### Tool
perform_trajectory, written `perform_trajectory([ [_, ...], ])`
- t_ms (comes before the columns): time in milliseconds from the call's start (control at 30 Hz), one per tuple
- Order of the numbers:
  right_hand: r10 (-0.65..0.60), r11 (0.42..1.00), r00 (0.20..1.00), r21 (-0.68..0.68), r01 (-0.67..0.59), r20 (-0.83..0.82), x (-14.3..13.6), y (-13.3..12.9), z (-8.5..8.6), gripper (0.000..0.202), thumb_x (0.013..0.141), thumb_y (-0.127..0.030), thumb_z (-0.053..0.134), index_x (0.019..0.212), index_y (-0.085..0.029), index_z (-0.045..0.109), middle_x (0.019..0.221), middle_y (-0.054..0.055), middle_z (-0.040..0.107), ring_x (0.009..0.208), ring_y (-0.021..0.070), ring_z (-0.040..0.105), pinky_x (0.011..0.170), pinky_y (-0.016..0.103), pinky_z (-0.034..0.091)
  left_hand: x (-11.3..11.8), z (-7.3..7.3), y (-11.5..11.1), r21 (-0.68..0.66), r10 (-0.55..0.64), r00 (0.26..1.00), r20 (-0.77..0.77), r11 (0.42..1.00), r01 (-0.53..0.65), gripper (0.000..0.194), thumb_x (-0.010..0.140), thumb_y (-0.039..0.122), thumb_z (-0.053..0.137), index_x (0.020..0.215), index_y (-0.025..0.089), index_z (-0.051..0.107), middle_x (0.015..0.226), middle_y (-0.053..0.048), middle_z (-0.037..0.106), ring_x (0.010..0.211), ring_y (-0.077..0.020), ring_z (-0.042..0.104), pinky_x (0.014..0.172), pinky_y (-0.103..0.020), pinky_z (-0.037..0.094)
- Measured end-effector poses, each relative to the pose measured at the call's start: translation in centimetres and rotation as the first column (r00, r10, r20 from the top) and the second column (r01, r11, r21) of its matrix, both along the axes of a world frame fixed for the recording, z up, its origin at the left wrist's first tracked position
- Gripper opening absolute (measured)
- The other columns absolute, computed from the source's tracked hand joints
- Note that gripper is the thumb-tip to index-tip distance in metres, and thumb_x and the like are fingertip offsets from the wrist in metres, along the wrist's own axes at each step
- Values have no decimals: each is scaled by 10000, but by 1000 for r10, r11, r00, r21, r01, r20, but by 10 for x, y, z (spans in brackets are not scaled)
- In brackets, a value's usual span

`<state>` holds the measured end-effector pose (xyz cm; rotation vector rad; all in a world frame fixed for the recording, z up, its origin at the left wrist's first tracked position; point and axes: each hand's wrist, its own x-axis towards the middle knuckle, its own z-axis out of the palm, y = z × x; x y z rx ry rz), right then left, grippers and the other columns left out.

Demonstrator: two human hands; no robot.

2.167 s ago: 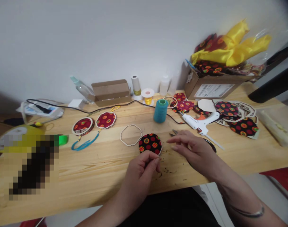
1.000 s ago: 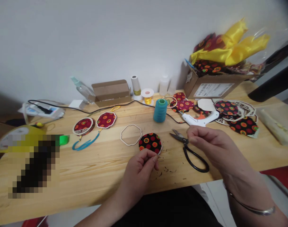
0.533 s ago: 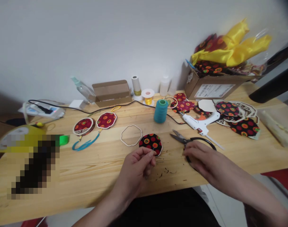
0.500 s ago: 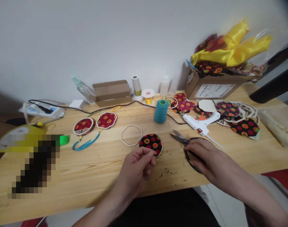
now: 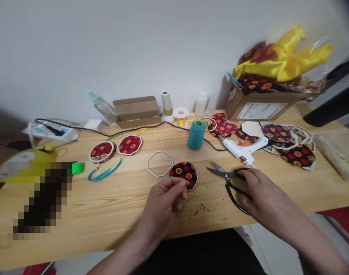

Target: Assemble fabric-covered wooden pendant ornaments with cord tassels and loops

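My left hand [image 5: 165,196] is closed in a pinch at the near edge of a black and red patterned fabric disc [image 5: 183,170]. A thin teal thread shows at its fingertips; the rest of what they hold is hidden. My right hand [image 5: 263,189] is at the wide-spread handles of the black-handled scissors [image 5: 227,175], its thumb and fingers apart. The scissors lie on the table with their blades parted, pointing left. Beyond the disc lies a thin scalloped wooden frame [image 5: 159,164], and farther back stands a teal thread spool [image 5: 196,135].
A white glue gun [image 5: 244,149] lies behind the scissors, its cord running left. Fabric pieces [image 5: 297,154] are at the right, near a cardboard box [image 5: 257,107]. Two red ornaments [image 5: 130,145] lie at the left. Dark scraps [image 5: 201,208] dot the table's [image 5: 105,214] front.
My right hand has drawn back to the right, uncovering more of the scissors' handles, while the scissors stay about where they were. My left hand keeps its pinch by the disc.
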<state>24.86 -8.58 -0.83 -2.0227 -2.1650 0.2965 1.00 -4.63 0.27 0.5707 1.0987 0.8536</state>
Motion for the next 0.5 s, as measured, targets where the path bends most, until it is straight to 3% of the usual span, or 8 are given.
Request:
perform_trajectory([
  [100,-86,996,986,-16,85,-144,-5,-1,4,331,715,-278,540,1023,-159,510,1007,136,575,870,274,586,756,429,500,-1,0,0,5,13,1000,4,1000,-13,155,664,256,702,679,129,614,508,40,515,408,-21,308,398,-171,175],
  [200,-190,981,868,-114,155,-459,-15,-3,12,276,721,-344,586,935,-184,513,884,86,612,771,219,602,668,343,513,-1,-1,1,13,23,1000,12,1000,-23,152,668,258,701,693,134,618,512,38,527,412,-23,316,401,-167,185],
  [300,-193,964,715,-267,9,-672,-27,-6,25,219,698,-300,622,865,-189,534,776,31,608,685,167,579,570,263,488,0,0,1,17,36,999,18,999,-36,147,673,256,697,710,137,620,511,41,530,401,-17,302,397,-166,174],
  [500,-34,918,726,-309,-249,-686,-38,-7,42,118,655,-215,613,763,-195,570,669,-9,564,593,128,495,479,216,395,-1,-1,-1,52,27,999,19,998,-28,120,710,242,674,726,135,622,517,45,533,398,-14,316,398,-166,178],
])
